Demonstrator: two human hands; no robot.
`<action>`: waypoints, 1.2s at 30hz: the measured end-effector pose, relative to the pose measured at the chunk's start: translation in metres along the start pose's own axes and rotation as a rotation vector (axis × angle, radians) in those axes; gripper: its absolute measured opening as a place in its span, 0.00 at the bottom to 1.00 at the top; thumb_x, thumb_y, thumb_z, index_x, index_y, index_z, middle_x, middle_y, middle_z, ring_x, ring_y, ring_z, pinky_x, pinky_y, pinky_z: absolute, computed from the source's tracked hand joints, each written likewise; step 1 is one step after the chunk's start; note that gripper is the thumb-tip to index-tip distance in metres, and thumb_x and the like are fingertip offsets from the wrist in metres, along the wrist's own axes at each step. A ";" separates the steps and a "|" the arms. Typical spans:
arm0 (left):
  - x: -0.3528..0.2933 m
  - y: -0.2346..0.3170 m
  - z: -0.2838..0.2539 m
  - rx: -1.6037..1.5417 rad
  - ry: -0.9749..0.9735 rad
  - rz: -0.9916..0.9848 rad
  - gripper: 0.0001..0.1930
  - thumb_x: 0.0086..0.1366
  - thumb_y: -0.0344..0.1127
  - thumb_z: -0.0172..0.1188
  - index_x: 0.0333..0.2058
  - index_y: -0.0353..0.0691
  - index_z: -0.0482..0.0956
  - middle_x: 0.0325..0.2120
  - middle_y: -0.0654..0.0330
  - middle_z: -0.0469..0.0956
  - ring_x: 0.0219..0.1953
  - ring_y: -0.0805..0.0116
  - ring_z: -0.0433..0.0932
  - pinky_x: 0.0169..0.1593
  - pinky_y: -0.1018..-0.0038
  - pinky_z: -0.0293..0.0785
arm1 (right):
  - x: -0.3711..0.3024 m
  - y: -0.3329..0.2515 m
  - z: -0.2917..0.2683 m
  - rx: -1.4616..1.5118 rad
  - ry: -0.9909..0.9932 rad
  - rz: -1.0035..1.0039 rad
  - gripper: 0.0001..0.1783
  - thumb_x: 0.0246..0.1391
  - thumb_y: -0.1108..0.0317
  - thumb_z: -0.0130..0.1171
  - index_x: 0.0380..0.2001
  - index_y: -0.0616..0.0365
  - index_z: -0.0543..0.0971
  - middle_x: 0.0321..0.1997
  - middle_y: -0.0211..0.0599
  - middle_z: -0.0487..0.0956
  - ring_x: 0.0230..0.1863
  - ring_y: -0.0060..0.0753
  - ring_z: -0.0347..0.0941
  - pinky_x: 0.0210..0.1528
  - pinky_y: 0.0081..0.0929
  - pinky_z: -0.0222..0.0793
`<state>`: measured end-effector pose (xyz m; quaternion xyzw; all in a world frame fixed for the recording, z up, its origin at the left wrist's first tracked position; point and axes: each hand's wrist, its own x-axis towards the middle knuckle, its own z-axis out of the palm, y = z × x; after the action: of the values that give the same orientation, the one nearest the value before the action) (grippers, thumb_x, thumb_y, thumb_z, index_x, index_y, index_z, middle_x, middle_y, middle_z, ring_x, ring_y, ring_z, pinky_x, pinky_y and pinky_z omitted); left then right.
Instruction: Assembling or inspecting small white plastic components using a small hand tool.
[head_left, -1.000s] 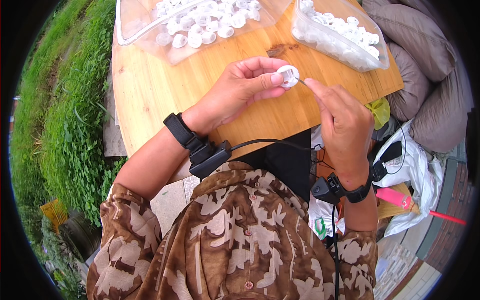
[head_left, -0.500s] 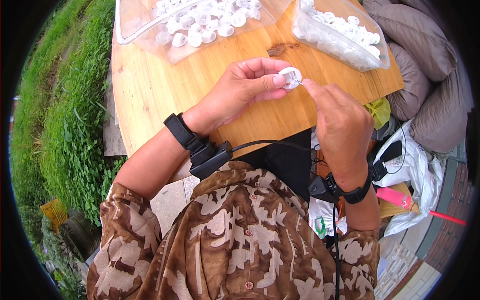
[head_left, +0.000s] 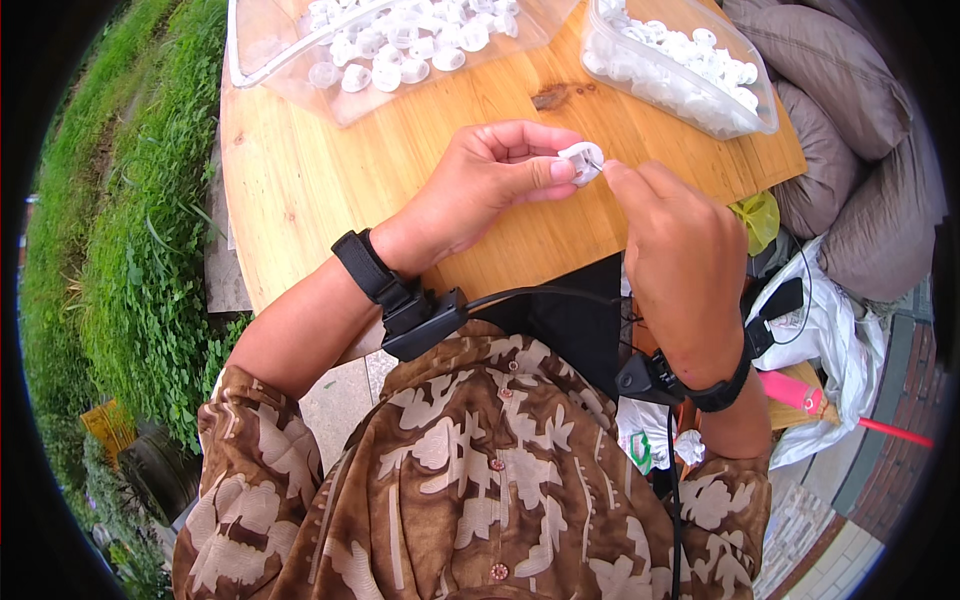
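My left hand (head_left: pixel 480 190) pinches the white cap (head_left: pixel 581 161) between thumb and fingers, up over the table (head_left: pixel 300 190) so its face turns to me, while my right hand (head_left: pixel 680 250) closes fingertips on something too thin to make out at its edge.
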<state>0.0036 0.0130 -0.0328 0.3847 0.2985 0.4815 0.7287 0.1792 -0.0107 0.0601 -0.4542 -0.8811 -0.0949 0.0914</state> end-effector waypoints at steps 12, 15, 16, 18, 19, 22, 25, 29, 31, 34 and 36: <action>0.003 0.005 -0.001 0.020 0.037 0.013 0.15 0.62 0.30 0.59 0.47 0.36 0.74 0.43 0.60 0.77 0.45 0.72 0.76 0.51 0.76 0.74 | 0.007 0.010 -0.002 0.125 0.054 0.017 0.09 0.47 0.75 0.51 0.34 0.59 0.77 0.26 0.40 0.74 0.31 0.43 0.74 0.31 0.37 0.70; 0.004 0.005 -0.003 0.010 0.039 0.025 0.15 0.62 0.30 0.59 0.48 0.36 0.74 0.43 0.60 0.77 0.46 0.72 0.76 0.51 0.76 0.74 | 0.004 0.014 -0.002 0.195 0.062 0.026 0.20 0.45 0.81 0.49 0.43 0.57 0.77 0.29 0.45 0.73 0.32 0.49 0.71 0.34 0.41 0.66; 0.004 0.005 -0.004 0.010 0.041 0.024 0.15 0.62 0.30 0.59 0.48 0.36 0.74 0.43 0.60 0.77 0.46 0.72 0.76 0.51 0.76 0.74 | 0.003 0.014 -0.001 0.196 0.060 0.025 0.20 0.45 0.81 0.49 0.43 0.57 0.77 0.29 0.45 0.73 0.32 0.49 0.71 0.34 0.41 0.66; 0.005 0.005 -0.004 -0.005 0.043 0.039 0.16 0.62 0.30 0.59 0.49 0.36 0.73 0.43 0.61 0.77 0.46 0.73 0.76 0.52 0.76 0.73 | 0.003 0.015 0.000 0.191 0.035 -0.005 0.21 0.44 0.82 0.50 0.44 0.56 0.77 0.29 0.46 0.72 0.33 0.49 0.71 0.34 0.41 0.66; 0.005 0.005 -0.004 -0.005 0.043 0.040 0.16 0.62 0.30 0.59 0.49 0.36 0.73 0.43 0.61 0.77 0.46 0.73 0.76 0.52 0.76 0.73 | 0.003 0.015 0.000 0.190 0.036 -0.005 0.21 0.44 0.82 0.50 0.44 0.56 0.77 0.29 0.46 0.72 0.33 0.49 0.71 0.34 0.41 0.66; 0.004 0.004 -0.005 0.006 0.031 0.023 0.16 0.62 0.30 0.59 0.49 0.36 0.73 0.43 0.61 0.77 0.46 0.73 0.76 0.52 0.76 0.73 | 0.002 0.015 0.000 0.183 0.034 -0.010 0.21 0.44 0.82 0.50 0.43 0.56 0.77 0.28 0.45 0.72 0.31 0.49 0.71 0.33 0.41 0.66; 0.004 0.002 -0.006 -0.001 0.025 0.015 0.16 0.62 0.30 0.59 0.49 0.37 0.73 0.43 0.60 0.77 0.46 0.73 0.76 0.52 0.76 0.73 | 0.002 0.015 0.002 0.156 -0.018 -0.005 0.17 0.45 0.78 0.50 0.41 0.57 0.78 0.27 0.39 0.73 0.31 0.42 0.73 0.32 0.37 0.69; 0.005 0.000 -0.007 -0.029 0.032 0.005 0.16 0.61 0.29 0.59 0.49 0.36 0.73 0.43 0.60 0.77 0.46 0.72 0.76 0.53 0.76 0.73 | 0.002 0.014 0.004 0.171 0.010 -0.008 0.18 0.44 0.78 0.51 0.41 0.57 0.78 0.27 0.39 0.72 0.31 0.42 0.73 0.31 0.37 0.69; 0.004 0.000 -0.006 -0.030 0.035 -0.004 0.16 0.61 0.29 0.59 0.49 0.36 0.73 0.43 0.60 0.77 0.46 0.72 0.76 0.53 0.76 0.73 | 0.002 0.014 0.006 0.180 0.017 -0.010 0.18 0.44 0.78 0.51 0.41 0.57 0.78 0.27 0.39 0.72 0.31 0.42 0.73 0.31 0.37 0.68; 0.004 0.000 -0.006 -0.039 0.035 -0.012 0.16 0.61 0.29 0.59 0.49 0.36 0.73 0.43 0.60 0.77 0.46 0.71 0.76 0.53 0.76 0.73 | 0.002 0.014 0.008 0.176 0.025 -0.003 0.17 0.44 0.78 0.52 0.40 0.57 0.79 0.26 0.39 0.72 0.30 0.42 0.73 0.31 0.37 0.68; 0.004 0.000 -0.005 -0.044 0.033 -0.017 0.16 0.61 0.29 0.60 0.48 0.36 0.73 0.43 0.60 0.77 0.46 0.71 0.76 0.53 0.76 0.73 | 0.001 0.013 0.008 0.181 0.035 0.003 0.17 0.44 0.79 0.52 0.40 0.57 0.79 0.26 0.39 0.72 0.30 0.42 0.73 0.31 0.37 0.68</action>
<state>0.0005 0.0182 -0.0357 0.3581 0.3028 0.4880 0.7362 0.1884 -0.0002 0.0534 -0.4436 -0.8837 -0.0226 0.1477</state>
